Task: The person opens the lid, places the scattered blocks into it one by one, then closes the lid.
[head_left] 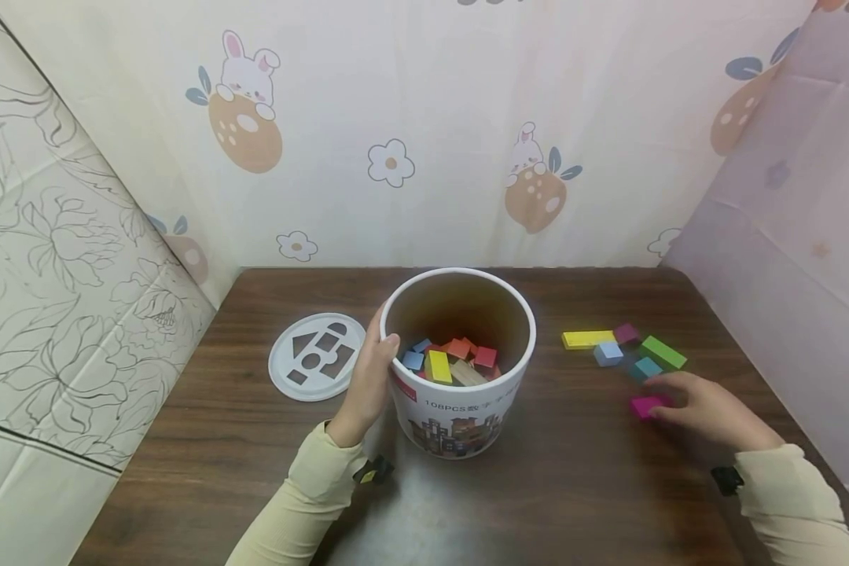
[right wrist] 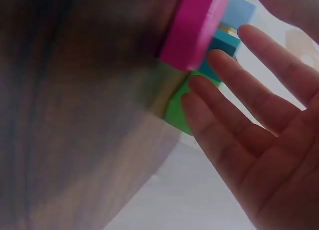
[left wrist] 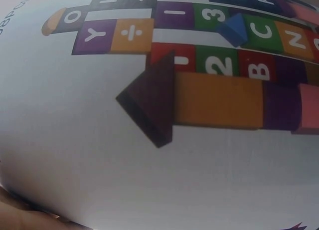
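My left hand (head_left: 366, 385) grips the left side of a white printed bucket (head_left: 442, 420), the thumb at its rim. Inside lie several coloured wooden blocks (head_left: 439, 366). The bucket's printed wall (left wrist: 124, 180) fills the left wrist view, where only a bit of the hand shows. On the right side of the table, my right hand (head_left: 714, 409) hovers around a magenta block (head_left: 647, 406), thumb and fingers apart. The right wrist view shows its fingers (right wrist: 249, 90) extended beside the magenta block (right wrist: 194, 30); whether they touch it, I cannot tell.
Behind the magenta block lie a teal block (head_left: 645, 369), a green block (head_left: 663, 353), a light blue block (head_left: 608, 354), a dark magenta block (head_left: 626, 334) and a yellow block (head_left: 589, 339). A white lid with shaped holes (head_left: 283, 373) lies left of the bucket on the brown table (head_left: 205, 440).
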`<state>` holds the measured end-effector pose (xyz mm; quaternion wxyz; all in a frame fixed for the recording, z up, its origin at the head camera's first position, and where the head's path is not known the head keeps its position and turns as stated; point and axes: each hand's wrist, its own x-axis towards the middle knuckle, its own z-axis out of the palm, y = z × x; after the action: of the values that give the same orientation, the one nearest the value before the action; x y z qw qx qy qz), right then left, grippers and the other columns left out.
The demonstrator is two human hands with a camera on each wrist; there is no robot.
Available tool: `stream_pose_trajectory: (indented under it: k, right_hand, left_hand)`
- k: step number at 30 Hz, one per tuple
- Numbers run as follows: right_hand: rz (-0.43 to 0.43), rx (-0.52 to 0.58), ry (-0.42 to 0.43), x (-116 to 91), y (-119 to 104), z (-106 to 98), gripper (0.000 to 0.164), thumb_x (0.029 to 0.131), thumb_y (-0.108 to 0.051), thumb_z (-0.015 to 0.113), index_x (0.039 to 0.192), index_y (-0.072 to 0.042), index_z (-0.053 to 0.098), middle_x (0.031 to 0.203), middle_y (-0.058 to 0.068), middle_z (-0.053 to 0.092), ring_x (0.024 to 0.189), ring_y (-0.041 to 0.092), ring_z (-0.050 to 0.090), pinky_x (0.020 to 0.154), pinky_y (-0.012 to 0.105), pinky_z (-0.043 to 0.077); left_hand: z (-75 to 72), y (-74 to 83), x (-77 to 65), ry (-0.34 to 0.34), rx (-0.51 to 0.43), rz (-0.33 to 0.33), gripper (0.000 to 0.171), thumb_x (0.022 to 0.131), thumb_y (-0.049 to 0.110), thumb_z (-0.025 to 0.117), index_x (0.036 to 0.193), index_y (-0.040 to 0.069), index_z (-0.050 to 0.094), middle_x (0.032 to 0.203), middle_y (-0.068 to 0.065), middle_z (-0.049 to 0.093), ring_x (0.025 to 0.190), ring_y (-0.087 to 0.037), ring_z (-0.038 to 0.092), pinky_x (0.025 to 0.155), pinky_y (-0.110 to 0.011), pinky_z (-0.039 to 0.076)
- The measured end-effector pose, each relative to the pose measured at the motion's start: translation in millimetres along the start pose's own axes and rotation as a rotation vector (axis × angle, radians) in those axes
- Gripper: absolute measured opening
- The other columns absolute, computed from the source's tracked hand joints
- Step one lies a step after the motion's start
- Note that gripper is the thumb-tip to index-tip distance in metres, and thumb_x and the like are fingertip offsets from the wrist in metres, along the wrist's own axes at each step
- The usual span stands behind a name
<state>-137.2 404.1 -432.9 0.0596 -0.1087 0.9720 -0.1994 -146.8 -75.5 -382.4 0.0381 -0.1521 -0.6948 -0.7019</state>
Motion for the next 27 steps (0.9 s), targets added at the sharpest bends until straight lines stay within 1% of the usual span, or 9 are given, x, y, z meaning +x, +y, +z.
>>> stream_pose_trajectory:
  k: [3,5,10,15,20,24,27]
  right_hand:
    - [-0.037,-0.013,0.0,0,1,7,0.044,0.079,-0.024,0.079,0.115,-0.003,0.067,0.115,0.022,0.066,0.105,0.041,0.061,0.083,0.061,0.05]
    - [-0.046,-0.028,0.005,0,1,10,0.041,0.077,-0.022,0.08,0.113,-0.005,0.069,0.113,0.02,0.067,0.104,0.039,0.062,0.084,0.059,0.051]
    - [-0.046,-0.062,0.005,3,2,13,0.039,0.075,-0.016,0.08,0.11,-0.003,0.069,0.111,0.024,0.064,0.102,0.041,0.061,0.081,0.061,0.051]
    - [-0.056,-0.095,0.017,5,0,15,0.034,0.075,-0.014,0.078,0.106,-0.002,0.07,0.106,0.021,0.065,0.096,0.037,0.063,0.078,0.059,0.052]
    - [-0.106,-0.134,0.057,6,-2,14,0.028,0.078,-0.016,0.078,0.103,-0.004,0.071,0.1,0.015,0.068,0.094,0.033,0.064,0.078,0.055,0.053]
    - [-0.146,-0.168,0.11,7,-6,8,0.025,0.08,-0.018,0.078,0.102,-0.007,0.071,0.095,0.006,0.07,0.087,0.022,0.063,0.075,0.047,0.053]
    - [-0.166,-0.174,0.149,9,-11,2,0.028,0.081,-0.018,0.077,0.104,-0.005,0.071,0.093,0.006,0.069,0.083,0.017,0.061,0.071,0.043,0.054]
  left_hand:
    - [0.2,0.0,-0.3,0.0,0.001,-0.013,0.065,0.094,0.033,0.043,0.154,0.022,0.022,0.156,-0.006,0.03,0.141,-0.035,0.031,0.114,-0.063,0.029]
    - [0.2,-0.3,-0.2,0.002,0.0,-0.018,0.065,0.093,0.034,0.043,0.154,0.023,0.023,0.155,-0.005,0.031,0.141,-0.034,0.032,0.114,-0.062,0.03]
    - [0.1,-1.2,0.5,0.002,-0.004,-0.005,0.064,0.094,0.035,0.043,0.153,0.024,0.024,0.154,-0.006,0.032,0.14,-0.035,0.033,0.113,-0.063,0.03]
    - [0.3,-1.4,0.1,0.001,-0.004,0.004,0.063,0.094,0.035,0.043,0.153,0.024,0.025,0.154,-0.005,0.033,0.14,-0.034,0.033,0.113,-0.063,0.03]
    - [0.0,-1.7,0.1,-0.002,-0.007,0.011,0.063,0.094,0.034,0.043,0.154,0.023,0.024,0.154,-0.005,0.032,0.14,-0.034,0.033,0.114,-0.062,0.03]
    - [0.0,-0.9,-0.5,-0.006,-0.007,0.003,0.063,0.094,0.036,0.043,0.153,0.024,0.024,0.154,-0.005,0.033,0.14,-0.034,0.033,0.113,-0.063,0.03]
    - [0.1,-0.1,-0.4,-0.002,-0.005,0.002,0.063,0.094,0.036,0.043,0.153,0.024,0.024,0.154,-0.005,0.032,0.14,-0.034,0.033,0.113,-0.063,0.03]
